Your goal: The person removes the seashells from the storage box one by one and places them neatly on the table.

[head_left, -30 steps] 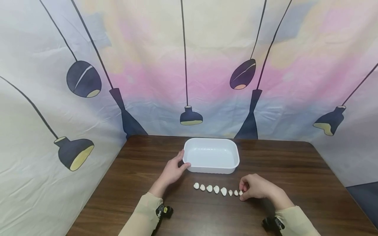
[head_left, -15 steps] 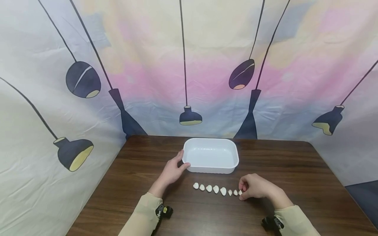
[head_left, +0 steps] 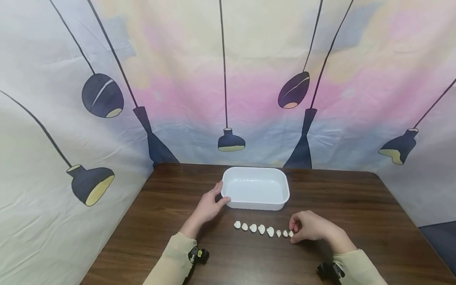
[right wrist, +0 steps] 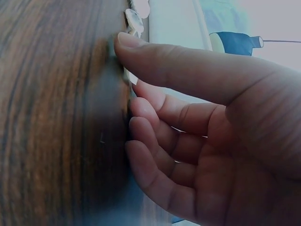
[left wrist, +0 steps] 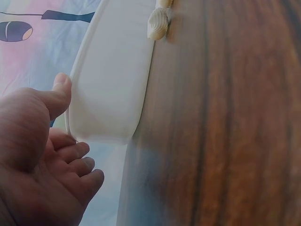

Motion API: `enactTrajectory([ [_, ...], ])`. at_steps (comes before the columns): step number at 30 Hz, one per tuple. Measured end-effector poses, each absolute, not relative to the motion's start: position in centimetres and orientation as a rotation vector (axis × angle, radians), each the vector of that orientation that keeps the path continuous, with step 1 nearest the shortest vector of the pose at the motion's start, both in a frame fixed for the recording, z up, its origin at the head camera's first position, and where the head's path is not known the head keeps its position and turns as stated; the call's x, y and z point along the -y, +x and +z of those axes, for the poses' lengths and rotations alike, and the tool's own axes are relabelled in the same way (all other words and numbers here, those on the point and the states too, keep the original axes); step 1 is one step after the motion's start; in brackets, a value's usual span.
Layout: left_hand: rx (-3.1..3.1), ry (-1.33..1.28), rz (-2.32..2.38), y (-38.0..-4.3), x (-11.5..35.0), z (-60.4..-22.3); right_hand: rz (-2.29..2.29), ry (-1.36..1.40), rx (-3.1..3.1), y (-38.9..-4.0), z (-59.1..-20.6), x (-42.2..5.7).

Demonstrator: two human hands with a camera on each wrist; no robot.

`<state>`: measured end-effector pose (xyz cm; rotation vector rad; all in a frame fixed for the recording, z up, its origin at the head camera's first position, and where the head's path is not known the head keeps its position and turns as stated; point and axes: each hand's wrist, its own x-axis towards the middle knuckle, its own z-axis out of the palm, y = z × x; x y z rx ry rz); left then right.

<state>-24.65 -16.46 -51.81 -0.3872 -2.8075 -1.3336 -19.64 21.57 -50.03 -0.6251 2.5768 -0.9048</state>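
Note:
A white rectangular tray [head_left: 255,206] sits towards the back of the table. My left hand [head_left: 208,206] holds its left end, thumb near the front corner and fingers along the side; the left wrist view shows the thumb at the tray's rim. Small white seashells [head_left: 261,229] lie in a row in front of the tray. One shell [left wrist: 158,23] shows a ribbed surface. At the row's right end my right hand [head_left: 310,225] pinches the last small shell [head_left: 291,234] between thumb and index finger, down at the tabletop. In the right wrist view, the thumb partly hides that shell.
The brown wooden table [head_left: 160,245] reaches back to a hanging cloth [head_left: 256,99] printed with lamps. Each wrist carries a small black camera, such as the left camera [head_left: 203,256]. The row of shells runs close to the tray's front wall.

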Motion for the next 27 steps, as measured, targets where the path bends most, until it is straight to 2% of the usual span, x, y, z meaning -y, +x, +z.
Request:
enactTrajectory([
  [18,2.822,-0.437,-1.311,-25.2,16.7,-52.0,-0.985,-0.7,-2.508,-20.0,-48.9,-23.4],
  [23,2.809,-0.425,-1.249,-25.0,18.5,-51.5,-0.926,-0.691,-2.75,-20.4,-48.7,-25.0],
  [27,2.777,-0.477,-1.047,-24.9,21.2,-51.0,-0.794,-0.513,-3.075,-20.9,-49.2,-26.3],
])
